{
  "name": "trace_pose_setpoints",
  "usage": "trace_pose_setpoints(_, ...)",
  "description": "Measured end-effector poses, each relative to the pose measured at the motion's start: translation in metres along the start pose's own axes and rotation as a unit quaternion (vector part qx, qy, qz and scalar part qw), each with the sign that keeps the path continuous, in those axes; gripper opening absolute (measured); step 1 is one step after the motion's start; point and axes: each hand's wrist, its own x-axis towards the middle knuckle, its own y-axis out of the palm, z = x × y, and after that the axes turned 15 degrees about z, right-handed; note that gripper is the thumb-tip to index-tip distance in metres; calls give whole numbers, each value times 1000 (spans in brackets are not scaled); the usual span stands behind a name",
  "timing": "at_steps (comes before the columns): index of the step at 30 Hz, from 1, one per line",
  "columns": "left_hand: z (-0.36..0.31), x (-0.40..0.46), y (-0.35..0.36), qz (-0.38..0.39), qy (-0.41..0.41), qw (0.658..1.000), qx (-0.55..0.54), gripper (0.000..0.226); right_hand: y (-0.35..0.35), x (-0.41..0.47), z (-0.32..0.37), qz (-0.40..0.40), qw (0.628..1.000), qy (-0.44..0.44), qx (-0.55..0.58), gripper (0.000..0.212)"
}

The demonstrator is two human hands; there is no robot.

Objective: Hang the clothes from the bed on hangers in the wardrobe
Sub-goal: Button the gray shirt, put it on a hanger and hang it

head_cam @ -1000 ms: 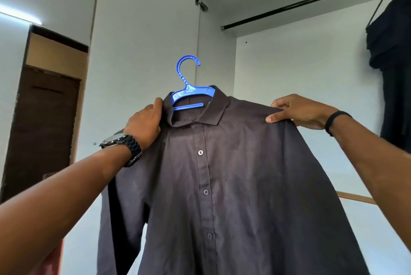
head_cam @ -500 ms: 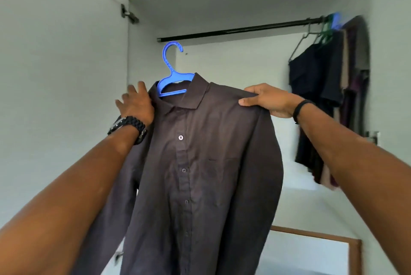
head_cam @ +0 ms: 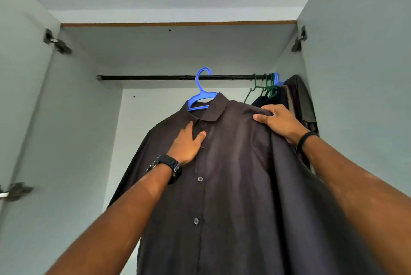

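At centre, the matte dark buttoned shirt (head_cam: pixel 233 174) drapes on a glossy blue plastic hanger (head_cam: pixel 201 94) whose hook overlaps the black rod (head_cam: pixel 155 78) at twelve o'clock; the left hand (head_cam: pixel 188 143) lies flat by the placket, fingers together, while the right hand (head_cam: pixel 281 123) curls its fingers over the two-o'clock shoulder.

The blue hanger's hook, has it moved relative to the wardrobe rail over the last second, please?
Yes. The blue hanger has risen: its hook, earlier well below the rail, now overlaps it, carrying the shirt with it.
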Motion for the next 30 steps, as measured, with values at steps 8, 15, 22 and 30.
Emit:
trace_pose_setpoints(8,7,135,104,115,41,992,-17,69,-23,107,-87,-103,992,8,-75,24)
trace_pose_setpoints(15,29,224,155,122,68,989,-42,66,-28,179,-150,-158,986,13,-46,28)
trace_pose_setpoints(22,57,300,186,150,108,982,-46,57,-22,244,-184,-223,969,41,-99,27)
trace_pose_setpoints(30,70,374,190,110,209,963,-132,49,-28,325,-184,-287,938,65,-186,27)
